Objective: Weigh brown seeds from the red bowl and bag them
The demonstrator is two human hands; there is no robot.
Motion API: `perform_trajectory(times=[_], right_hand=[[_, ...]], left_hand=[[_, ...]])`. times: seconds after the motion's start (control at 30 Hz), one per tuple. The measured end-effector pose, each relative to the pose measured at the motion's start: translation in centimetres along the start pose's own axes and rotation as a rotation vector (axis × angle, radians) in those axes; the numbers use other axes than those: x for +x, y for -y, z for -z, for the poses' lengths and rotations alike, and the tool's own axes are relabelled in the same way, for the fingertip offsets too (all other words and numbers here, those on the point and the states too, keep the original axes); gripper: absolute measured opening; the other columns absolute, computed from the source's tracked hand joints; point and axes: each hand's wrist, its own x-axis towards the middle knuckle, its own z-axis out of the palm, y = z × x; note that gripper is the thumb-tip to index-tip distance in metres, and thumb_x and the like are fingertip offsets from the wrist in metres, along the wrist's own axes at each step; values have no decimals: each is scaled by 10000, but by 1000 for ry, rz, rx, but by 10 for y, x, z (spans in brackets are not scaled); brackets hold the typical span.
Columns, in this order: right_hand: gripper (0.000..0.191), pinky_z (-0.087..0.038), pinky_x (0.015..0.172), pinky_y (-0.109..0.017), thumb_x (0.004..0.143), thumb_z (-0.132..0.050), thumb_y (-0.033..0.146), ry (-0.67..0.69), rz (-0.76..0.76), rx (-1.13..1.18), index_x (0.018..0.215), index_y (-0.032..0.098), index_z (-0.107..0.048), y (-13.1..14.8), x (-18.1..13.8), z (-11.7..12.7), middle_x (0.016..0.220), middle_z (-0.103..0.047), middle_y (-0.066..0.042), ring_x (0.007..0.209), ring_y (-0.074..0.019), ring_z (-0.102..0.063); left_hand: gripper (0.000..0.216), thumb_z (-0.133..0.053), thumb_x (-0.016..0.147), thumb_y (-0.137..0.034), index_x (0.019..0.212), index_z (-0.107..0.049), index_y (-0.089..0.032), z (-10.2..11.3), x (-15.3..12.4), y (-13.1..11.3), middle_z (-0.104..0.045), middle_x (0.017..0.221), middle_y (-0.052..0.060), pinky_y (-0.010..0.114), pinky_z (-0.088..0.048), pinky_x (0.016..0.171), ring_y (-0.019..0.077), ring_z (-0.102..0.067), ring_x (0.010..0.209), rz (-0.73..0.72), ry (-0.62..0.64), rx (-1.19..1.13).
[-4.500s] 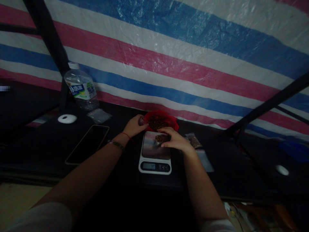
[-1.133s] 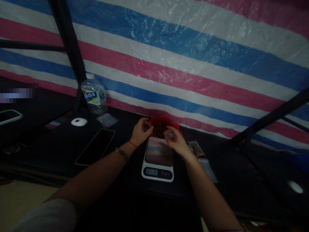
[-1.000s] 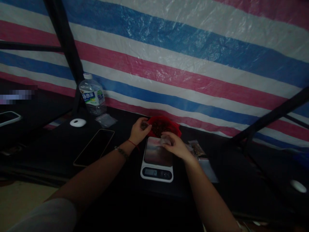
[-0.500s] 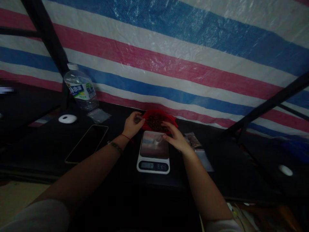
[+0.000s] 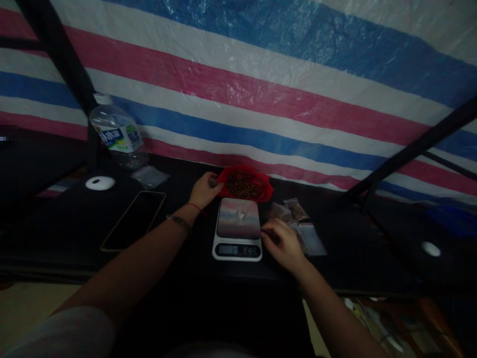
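Hands apart: left hand (image 5: 203, 192), at ten o'clock of the scale (image 5: 238, 230), curled round a small object (image 5: 212, 182); right hand (image 5: 284, 243), at four, bent beside its edge, though dim light leaves the grip unconfirmed. Clear cup (image 5: 241, 214) on the scale; red bag (image 5: 265, 189) at twelve.

Left wrist (image 5: 189, 214) is rocking bracelets
Red string (image 5: 195, 205) and dark greenish beads (image 5: 181, 222) are showing, pale sleeve (image 5: 80, 328) covering up higher.
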Motion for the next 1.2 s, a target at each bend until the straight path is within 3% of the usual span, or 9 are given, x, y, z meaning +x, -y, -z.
perform_trajectory(times=[0.1, 0.2, 0.43, 1.2], right_hand=[[256, -508, 860, -367, 851, -568, 199, 119, 68, -104, 1106, 208, -587, 7, -36, -1, 1076, -625, -93, 1001, -207, -588], [352, -512, 893, -407, 861, -571, 212, 155, 108, -198, 1213, 211, -552, 8, -54, -9, 1207, -590, -118, 1073, -230, -571], [337, -542, 837, -428, 875, -558, 218, 167, 116, -277, 1212, 223, -574, 9, -60, -23, 1135, -637, -110, 998, -238, -601], [303, -556, 782, -416, 870, -584, 249, 131, 96, -301, 1172, 227, -605, 4, -62, -23, 1117, -639, -106, 974, -244, -604]], left_hand=[[401, -659, 719, -424, 1041, -581, -198, -2, 1, 0, -678, 939, 48, 311, -504, 767, 208, -645, 837, 8, 46, 55], [398, -676, 708, -412, 1033, -584, -201, -4, 3, 2, -675, 957, 49, 309, -505, 779, 207, -641, 853, 8, 58, 76], [399, -694, 695, -409, 1020, -593, -200, -3, 2, 7, -680, 923, 64, 331, -509, 753, 226, -648, 828, 2, 6, 33], [390, -696, 690, -392, 1016, -602, -199, -2, 3, 8, -677, 954, 77, 348, -505, 778, 240, -647, 855, 17, -22, 44]])
